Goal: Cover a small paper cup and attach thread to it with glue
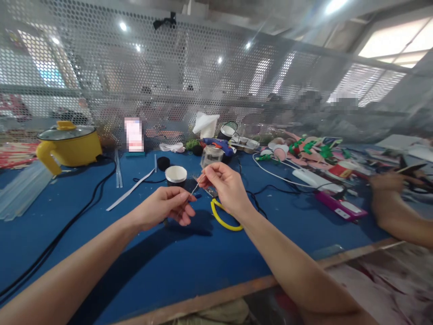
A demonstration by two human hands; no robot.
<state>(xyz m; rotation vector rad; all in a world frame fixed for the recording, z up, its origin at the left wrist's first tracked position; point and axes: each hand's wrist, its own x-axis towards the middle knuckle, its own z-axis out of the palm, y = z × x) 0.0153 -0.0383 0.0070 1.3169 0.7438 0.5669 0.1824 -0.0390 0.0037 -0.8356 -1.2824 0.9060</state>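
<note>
My left hand (pixel 171 205) and my right hand (pixel 225 185) are raised over the blue table, close together. A thin, light-coloured twisted strand (pixel 196 186), which looks like wire, runs between their fingertips. My left thumb and forefinger pinch its lower end while the other fingers curl loosely. The fingers of my right hand close on its upper end. Below my right hand lies a yellow loop handle (pixel 226 223), partly hidden by that hand. A white-rimmed dark cup (pixel 176 174) stands just behind my left hand. Behind my right hand is a clear jar (pixel 211 156).
A yellow electric pot (pixel 72 146) stands left, its black cable crossing the table. A blue glue gun (pixel 219 145) lies at the back. On the right are a purple box (pixel 340 205), a white power strip (pixel 316 180) and another person's hand (pixel 389 180) near dark scissors.
</note>
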